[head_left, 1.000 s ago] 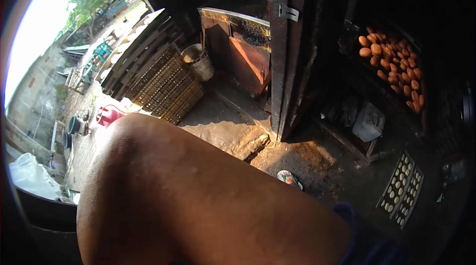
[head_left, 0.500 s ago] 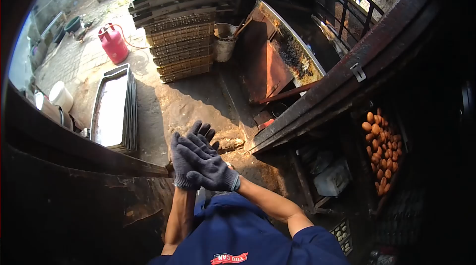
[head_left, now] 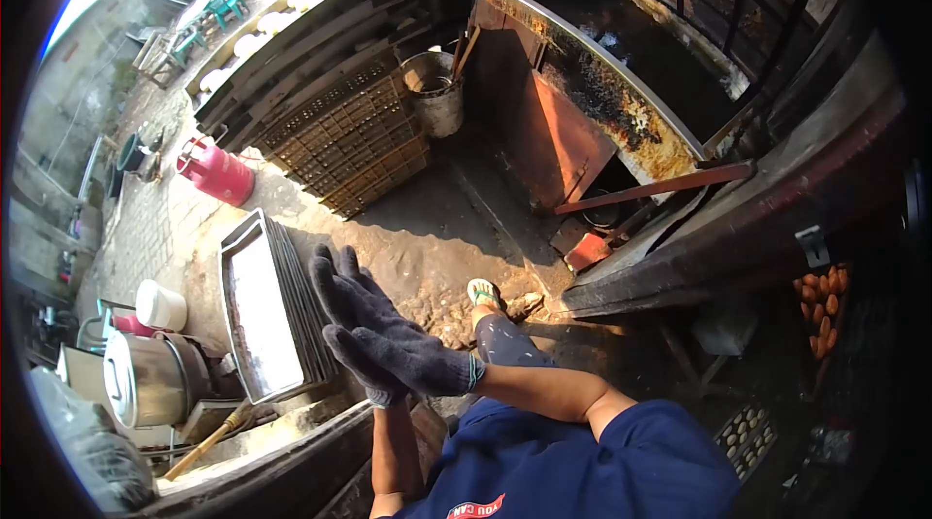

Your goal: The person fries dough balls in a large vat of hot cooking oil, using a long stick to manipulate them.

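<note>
My left hand [head_left: 340, 286] and my right hand [head_left: 413, 364] both wear dark grey knit gloves. They are pressed palm to palm in front of my chest, fingers stretched out, with nothing between them. The left forearm rises from below; the right forearm comes in from the right over my blue shirt [head_left: 573, 470]. Just left of the hands a stack of shallow metal trays [head_left: 267, 315] lies on the ground. Below the hands are my leg [head_left: 505, 339] and my sandalled foot [head_left: 483, 293].
A red gas cylinder [head_left: 218, 174] lies left of a tall stack of wire racks [head_left: 330, 121]. A metal bucket [head_left: 437, 97] stands by a rusty oven [head_left: 582, 121]. Brown buns [head_left: 820, 310] and a dough tray [head_left: 743, 436] sit in shadow at right. A steel pot [head_left: 146, 378] stands at left.
One second ago a bare arm filled the view. Half a second ago the gloved hands came together; now they stay pressed, the right hand slid lower across the left, and the view has swung.
</note>
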A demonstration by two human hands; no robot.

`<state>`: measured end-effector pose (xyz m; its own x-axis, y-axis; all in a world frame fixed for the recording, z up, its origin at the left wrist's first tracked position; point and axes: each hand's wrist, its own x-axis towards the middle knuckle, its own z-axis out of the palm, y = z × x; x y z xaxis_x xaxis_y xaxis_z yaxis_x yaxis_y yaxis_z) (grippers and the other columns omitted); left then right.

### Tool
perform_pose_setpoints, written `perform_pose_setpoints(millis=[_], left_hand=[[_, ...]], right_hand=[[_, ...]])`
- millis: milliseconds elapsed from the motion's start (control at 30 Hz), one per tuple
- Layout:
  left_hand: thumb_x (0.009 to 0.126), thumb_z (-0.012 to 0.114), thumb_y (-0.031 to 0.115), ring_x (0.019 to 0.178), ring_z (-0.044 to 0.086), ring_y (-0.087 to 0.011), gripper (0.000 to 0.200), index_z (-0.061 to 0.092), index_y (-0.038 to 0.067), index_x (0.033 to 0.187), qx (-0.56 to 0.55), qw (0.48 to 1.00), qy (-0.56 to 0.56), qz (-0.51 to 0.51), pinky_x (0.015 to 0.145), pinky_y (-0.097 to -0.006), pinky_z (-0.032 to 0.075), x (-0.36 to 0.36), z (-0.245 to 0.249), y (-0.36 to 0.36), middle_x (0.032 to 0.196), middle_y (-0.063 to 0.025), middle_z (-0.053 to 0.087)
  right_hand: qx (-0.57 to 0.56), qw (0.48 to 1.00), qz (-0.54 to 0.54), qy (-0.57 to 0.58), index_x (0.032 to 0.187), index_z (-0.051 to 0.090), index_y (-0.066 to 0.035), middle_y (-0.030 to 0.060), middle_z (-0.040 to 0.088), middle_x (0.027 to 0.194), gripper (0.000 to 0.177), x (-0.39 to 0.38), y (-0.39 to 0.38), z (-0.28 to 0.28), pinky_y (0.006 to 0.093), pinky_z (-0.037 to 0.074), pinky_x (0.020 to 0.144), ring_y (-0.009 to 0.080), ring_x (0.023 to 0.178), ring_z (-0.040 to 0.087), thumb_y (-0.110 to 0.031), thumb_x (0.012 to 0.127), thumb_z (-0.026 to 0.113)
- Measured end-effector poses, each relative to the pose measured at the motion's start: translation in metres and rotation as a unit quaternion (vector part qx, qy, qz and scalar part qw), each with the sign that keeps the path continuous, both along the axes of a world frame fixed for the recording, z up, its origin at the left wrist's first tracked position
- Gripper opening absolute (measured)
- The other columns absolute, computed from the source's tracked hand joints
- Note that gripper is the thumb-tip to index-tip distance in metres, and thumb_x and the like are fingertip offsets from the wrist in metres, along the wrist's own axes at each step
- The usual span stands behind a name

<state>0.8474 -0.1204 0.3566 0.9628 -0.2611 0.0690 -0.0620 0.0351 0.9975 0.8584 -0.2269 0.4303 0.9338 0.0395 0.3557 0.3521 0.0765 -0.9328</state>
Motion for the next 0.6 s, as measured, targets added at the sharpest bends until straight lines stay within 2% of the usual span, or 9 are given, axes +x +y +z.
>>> perform_pose_setpoints(millis=[67, 100, 200, 267, 333, 433, 467, 533, 600], left_hand=[[0.096, 0.053, 0.042, 0.117, 0.054, -0.0336, 0.058, 0.045, 0.0, 0.135, -0.022, 0.999, -0.031, 0.026, 0.098, -0.0418, 0.044, 0.026, 0.031, -0.014, 0.124, -0.0214, 0.055], [0.095, 0.043, 0.058, 0.118, 0.053, -0.0342, 0.068, 0.05, 0.0, 0.131, 0.108, 0.957, -0.256, 0.08, 0.101, -0.0431, 0.042, 0.05, 0.056, -0.037, 0.125, -0.0238, 0.054], [0.094, 0.038, 0.065, 0.12, 0.052, -0.035, 0.074, 0.061, 0.0, 0.121, 0.05, 0.967, -0.243, -0.065, 0.104, -0.046, 0.039, 0.122, 0.077, -0.038, 0.126, -0.0251, 0.052], [0.085, 0.053, 0.059, 0.113, 0.053, -0.0314, 0.06, 0.072, 0.003, 0.1, 0.12, 0.933, -0.326, -0.091, 0.098, -0.0436, 0.042, 0.15, 0.113, -0.059, 0.114, -0.0165, 0.059], [0.068, 0.074, 0.048, 0.105, 0.055, -0.0295, 0.039, 0.074, 0.013, 0.086, 0.216, 0.861, -0.459, -0.036, 0.088, -0.0422, 0.042, 0.167, 0.15, -0.085, 0.091, -0.0023, 0.066], [0.058, 0.081, 0.038, 0.099, 0.056, -0.0277, 0.033, 0.073, 0.017, 0.082, 0.205, 0.908, -0.358, 0.074, 0.086, -0.0394, 0.041, 0.188, 0.146, -0.104, 0.086, -0.0014, 0.064], [0.058, 0.081, 0.038, 0.099, 0.056, -0.0277, 0.033, 0.073, 0.017, 0.082, 0.204, 0.905, -0.361, 0.097, 0.086, -0.0394, 0.041, 0.202, 0.142, -0.101, 0.086, -0.0014, 0.064], [0.068, 0.079, 0.036, 0.109, 0.055, -0.0326, 0.043, 0.072, 0.014, 0.105, 0.2, 0.944, -0.234, -0.119, 0.095, -0.042, 0.043, 0.228, 0.129, -0.086, 0.106, -0.0086, 0.063], [0.077, 0.075, 0.04, 0.118, 0.051, -0.0367, 0.067, 0.053, 0.016, 0.135, 0.147, 0.949, -0.092, -0.265, 0.105, -0.0445, 0.039, 0.256, 0.104, -0.069, 0.124, -0.0162, 0.055]], right_hand=[[0.063, 0.99, 0.101, 0.07, 0.147, 0.034, -0.005, 0.0172, 0.027, 0.155, 0.055, 0.036, -0.006, 0.011, 0.0387, 0.012, 0.118, 0.0285, 0.145, 0.02, -0.037, 0.102, 0.037], [0.004, 0.979, 0.192, 0.064, 0.147, 0.034, -0.006, 0.016, 0.028, 0.154, 0.053, 0.062, -0.026, 0.012, 0.0369, 0.013, 0.117, 0.0289, 0.145, 0.019, -0.036, 0.103, 0.035], [0.031, 0.954, 0.297, 0.023, 0.131, 0.052, -0.007, 0.0066, 0.056, 0.125, 0.036, 0.119, -0.054, 0.001, 0.0299, 0.034, 0.107, 0.0165, 0.125, 0.047, -0.026, 0.1, 0.05], [0.071, 0.933, 0.338, -0.1, 0.129, 0.054, -0.005, 0.0028, 0.059, 0.112, 0.034, 0.158, -0.039, -0.118, 0.0277, 0.041, 0.096, 0.012, 0.108, 0.053, -0.019, 0.099, 0.053], [0.098, 0.907, 0.185, -0.367, 0.136, 0.049, -0.004, 0.0032, 0.059, 0.109, 0.04, 0.168, -0.087, 0.012, 0.0336, 0.044, 0.094, 0.016, 0.106, 0.054, -0.021, 0.1, 0.048], [0.081, 0.915, 0.153, -0.365, 0.14, 0.044, -0.001, 0.0039, 0.059, 0.109, 0.046, 0.194, -0.078, -0.013, 0.0402, 0.045, 0.095, 0.019, 0.104, 0.055, -0.025, 0.101, 0.043], [0.02, 0.932, 0.196, -0.306, 0.141, 0.042, -0.001, 0.0058, 0.057, 0.113, 0.046, 0.205, -0.091, -0.008, 0.0375, 0.043, 0.098, 0.0187, 0.108, 0.053, -0.024, 0.101, 0.044], [-0.108, 0.942, 0.263, -0.178, 0.142, 0.038, -0.002, 0.0094, 0.054, 0.122, 0.047, 0.223, -0.117, 0.002, 0.0322, 0.04, 0.105, 0.018, 0.118, 0.05, -0.021, 0.1, 0.045], [-0.032, 0.902, 0.365, 0.227, 0.149, 0.024, -0.005, 0.0155, 0.046, 0.137, 0.058, 0.232, -0.132, 0.021, 0.0359, 0.035, 0.11, 0.0244, 0.128, 0.045, -0.029, 0.101, 0.045]])
